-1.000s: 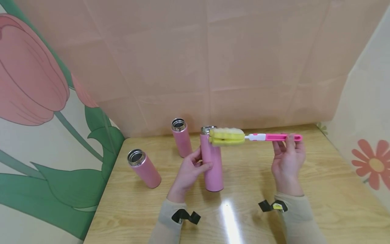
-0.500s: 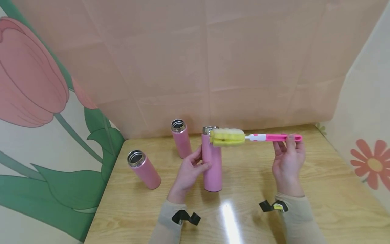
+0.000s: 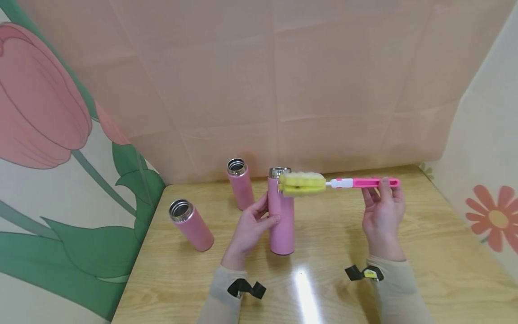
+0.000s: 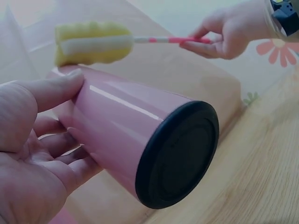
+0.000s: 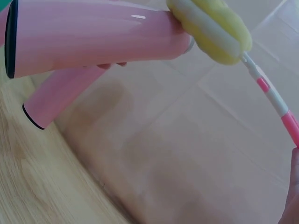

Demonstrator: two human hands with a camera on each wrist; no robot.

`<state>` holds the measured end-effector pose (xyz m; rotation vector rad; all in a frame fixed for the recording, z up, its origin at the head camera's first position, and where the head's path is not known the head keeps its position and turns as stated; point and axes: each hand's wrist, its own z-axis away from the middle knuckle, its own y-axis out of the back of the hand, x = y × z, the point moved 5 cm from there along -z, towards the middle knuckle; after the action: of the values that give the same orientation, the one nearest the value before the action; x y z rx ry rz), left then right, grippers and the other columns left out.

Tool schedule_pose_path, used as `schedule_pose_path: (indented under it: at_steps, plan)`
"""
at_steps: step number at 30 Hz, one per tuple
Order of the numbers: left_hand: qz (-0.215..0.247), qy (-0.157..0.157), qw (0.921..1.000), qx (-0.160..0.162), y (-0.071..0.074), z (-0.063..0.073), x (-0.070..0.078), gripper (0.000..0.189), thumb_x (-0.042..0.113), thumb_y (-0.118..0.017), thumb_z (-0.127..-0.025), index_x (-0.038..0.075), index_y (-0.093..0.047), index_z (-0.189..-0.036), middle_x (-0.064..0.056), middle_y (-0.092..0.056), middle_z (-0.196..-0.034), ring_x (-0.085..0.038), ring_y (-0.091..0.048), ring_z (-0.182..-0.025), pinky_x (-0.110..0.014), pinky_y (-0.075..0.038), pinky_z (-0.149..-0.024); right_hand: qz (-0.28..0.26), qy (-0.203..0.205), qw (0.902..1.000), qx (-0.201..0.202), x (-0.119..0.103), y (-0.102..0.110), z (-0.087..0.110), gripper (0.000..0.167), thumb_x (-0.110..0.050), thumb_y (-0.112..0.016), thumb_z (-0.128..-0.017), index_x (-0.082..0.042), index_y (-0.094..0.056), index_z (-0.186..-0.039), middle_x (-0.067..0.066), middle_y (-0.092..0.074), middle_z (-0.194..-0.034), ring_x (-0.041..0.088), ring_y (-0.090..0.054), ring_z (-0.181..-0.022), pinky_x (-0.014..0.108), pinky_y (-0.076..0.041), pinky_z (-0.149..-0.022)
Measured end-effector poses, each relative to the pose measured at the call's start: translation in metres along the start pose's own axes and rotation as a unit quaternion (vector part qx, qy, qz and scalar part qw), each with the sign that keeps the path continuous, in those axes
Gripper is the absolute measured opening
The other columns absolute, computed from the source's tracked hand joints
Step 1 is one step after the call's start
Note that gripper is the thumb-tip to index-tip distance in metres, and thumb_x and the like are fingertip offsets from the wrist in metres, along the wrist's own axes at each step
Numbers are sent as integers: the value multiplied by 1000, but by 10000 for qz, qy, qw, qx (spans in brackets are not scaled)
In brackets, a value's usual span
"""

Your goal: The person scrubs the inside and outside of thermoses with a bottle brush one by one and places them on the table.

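My left hand point(image 3: 252, 228) grips a tall pink vacuum flask point(image 3: 282, 225) round its side, lifted off the table. Its steel mouth points up in the head view, and its black base point(image 4: 180, 154) faces the left wrist camera. In my right hand point(image 3: 383, 213) is the pink end of a bottle brush point(image 3: 341, 182), pinched between thumb and fingers and held level. The brush's yellow and white sponge head point(image 4: 93, 43) overlaps the flask's upper side, just below the steel neck. The inside of the held flask is hidden from view.
Two more pink flasks stand uncapped on the wooden table point(image 3: 162, 283): one flask point(image 3: 192, 225) at the left, another flask point(image 3: 241, 185) further back beside the held one. A peach cloth point(image 3: 356, 90) hangs behind the table, and a flower-patterned wall point(image 3: 485, 189) is at the right.
The held flask shifts very slightly in the left hand's grip. The brush sinks a few pixels along the flask's upper side; both hands keep their holds.
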<state>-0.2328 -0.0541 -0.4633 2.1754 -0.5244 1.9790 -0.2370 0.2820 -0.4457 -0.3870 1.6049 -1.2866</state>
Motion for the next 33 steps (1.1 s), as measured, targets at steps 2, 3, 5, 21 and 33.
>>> schedule_pose_path:
  at_steps: [2, 3, 5, 21, 33]
  plan:
    - [52, 11, 10000, 51, 0, 0, 1, 78, 8, -76, -101, 9, -34, -167, -10, -45, -166, -30, -49, -148, -40, -47, -116, 66, -89, 9999, -10, 0, 0, 0, 20, -10, -76, -100, 0, -61, -111, 13, -66, -101, 26, -74, -79, 34, -65, -77]
    - [98, 1, 9999, 76, 0, 0, 2, 78, 7, -75, -101, 8, -33, -167, -11, -43, -167, -30, -47, -149, -41, -46, -117, 92, -146, 9998, -16, 0, 0, 0, 21, -9, -76, -100, 0, -61, -112, 13, -66, -102, 26, -74, -79, 35, -65, -77]
    - [147, -17, 9998, 155, 1, 0, 2, 78, 5, -73, -101, 6, -32, -167, -12, -40, -169, -31, -44, -151, -42, -43, -119, 153, -257, 9995, -44, 1, 1, 1, 23, -9, -76, -100, 0, -61, -115, 12, -66, -103, 26, -75, -81, 35, -65, -79]
    - [408, -212, 9985, 295, 6, -2, 0, 73, 11, -67, -106, 6, -29, -168, -9, -32, -173, -26, -35, -156, -39, -34, -125, 440, -603, 9963, -422, 4, -1, 0, 15, -6, -68, -105, 1, -60, -114, 11, -66, -101, 26, -75, -79, 34, -65, -78]
    - [882, -368, 9951, 261, 8, -2, 2, 70, 9, -60, -109, 6, -26, -169, -13, -34, -172, -28, -39, -154, -38, -41, -121, 805, -882, 9895, -809, 5, -2, -1, 6, -4, -66, -106, -1, -62, -110, 12, -72, -98, 24, -75, -80, 34, -65, -77]
